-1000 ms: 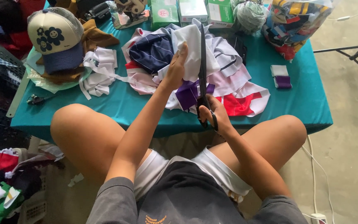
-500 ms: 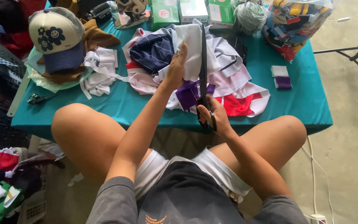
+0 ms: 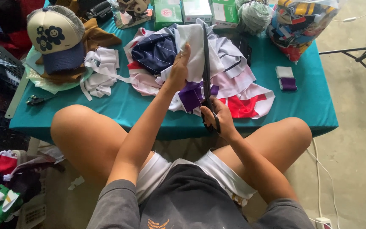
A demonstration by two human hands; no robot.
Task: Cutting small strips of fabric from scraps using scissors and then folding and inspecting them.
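Observation:
My left hand [image 3: 178, 70] grips a white and purple piece of cloth [image 3: 195, 51] and holds it up over the teal table [image 3: 149, 110]. My right hand [image 3: 217, 116] is closed around the black handles of long scissors [image 3: 206, 72]. Their blades point away from me along the edge of the cloth. Under both hands lies a heap of fabric pieces [image 3: 234, 85] in white, pink, red, purple and dark blue stripes.
A cap [image 3: 56, 38] sits on brown cloth at the table's left, beside white fabric strips [image 3: 100, 72]. Green and white boxes [image 3: 195, 10], a bag of colourful scraps [image 3: 297, 25] and small folded swatches [image 3: 285, 78] stand further back and right. Clothes pile on the floor at left [image 3: 1, 191].
Both hands keep their hold on the cloth and the scissors. The view has shifted only slightly.

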